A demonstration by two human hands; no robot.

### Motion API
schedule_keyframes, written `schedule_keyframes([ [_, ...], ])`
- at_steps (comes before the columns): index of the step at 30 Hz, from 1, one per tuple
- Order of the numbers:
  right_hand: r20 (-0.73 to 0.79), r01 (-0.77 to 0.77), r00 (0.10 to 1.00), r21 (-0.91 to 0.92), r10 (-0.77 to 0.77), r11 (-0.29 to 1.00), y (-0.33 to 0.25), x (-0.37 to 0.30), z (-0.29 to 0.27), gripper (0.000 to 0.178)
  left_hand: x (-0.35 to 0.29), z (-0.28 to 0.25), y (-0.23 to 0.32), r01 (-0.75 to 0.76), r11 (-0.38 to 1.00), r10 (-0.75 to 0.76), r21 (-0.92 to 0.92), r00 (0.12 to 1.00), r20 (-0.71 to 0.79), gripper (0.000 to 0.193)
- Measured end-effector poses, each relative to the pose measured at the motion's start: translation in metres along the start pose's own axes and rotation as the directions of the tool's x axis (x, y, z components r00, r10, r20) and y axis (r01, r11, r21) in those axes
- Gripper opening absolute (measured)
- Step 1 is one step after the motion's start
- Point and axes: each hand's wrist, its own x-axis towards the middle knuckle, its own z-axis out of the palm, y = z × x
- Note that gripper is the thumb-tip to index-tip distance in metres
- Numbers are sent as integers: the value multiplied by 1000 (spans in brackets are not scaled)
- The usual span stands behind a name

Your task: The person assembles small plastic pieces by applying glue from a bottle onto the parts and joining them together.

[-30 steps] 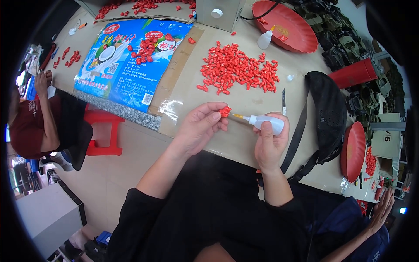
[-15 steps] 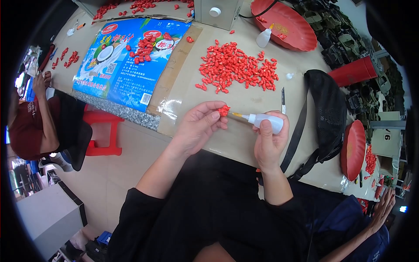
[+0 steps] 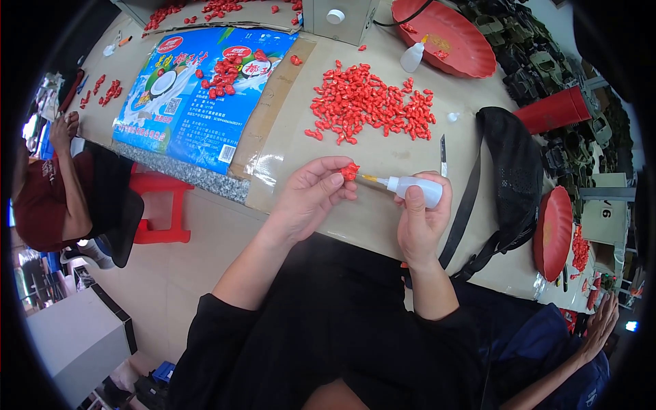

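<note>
Between the thumb and fingers of my left hand (image 3: 316, 195) is a small shiny red piece (image 3: 349, 171), lumpy in shape; its exact kind I cannot make out. My right hand (image 3: 424, 219) grips a white squeeze bottle (image 3: 418, 191) with a yellow-based needle tip (image 3: 373, 179). The bottle lies nearly level, its needle pointing left at the red piece and meeting it or almost so. Beyond both hands a wide heap of similar small red pieces (image 3: 362, 102) is spread over the table (image 3: 280, 150).
Further red pieces (image 3: 222, 76) lie on a flattened blue carton (image 3: 178, 130) at left. A second squeeze bottle (image 3: 412, 58) stands by a red scalloped tray (image 3: 471, 51). Right of the heap are a craft knife (image 3: 443, 158) and a black bag (image 3: 509, 164). Co-workers sit on both sides.
Almost nothing differs. The view has shifted very slightly, while both hands keep the red piece and the bottle in the same pose.
</note>
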Motion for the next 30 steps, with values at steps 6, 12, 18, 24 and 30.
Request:
schedule_keyframes([
  [6,2,-14,1000,4,14,1000,-2,0,1,20,0,0,0,1,1000,-1,4,1000,2,23],
  [12,16,-20,1000,5,20,1000,-2,0,1,19,0,-1,0,5,1000,-5,3,1000,15,23],
  [18,40,-10,999,-8,10,1000,-1,0,-1,19,1,-2,1,10,1000,-10,14,999,41,24],
  [24,8,-106,994,113,105,988,-1,0,-4,23,2,-1,2,29,999,-31,28,996,78,25],
  [30,58,-28,998,61,25,998,2,1,-3,23,2,-2,2,26,999,-28,32,997,75,26],
])
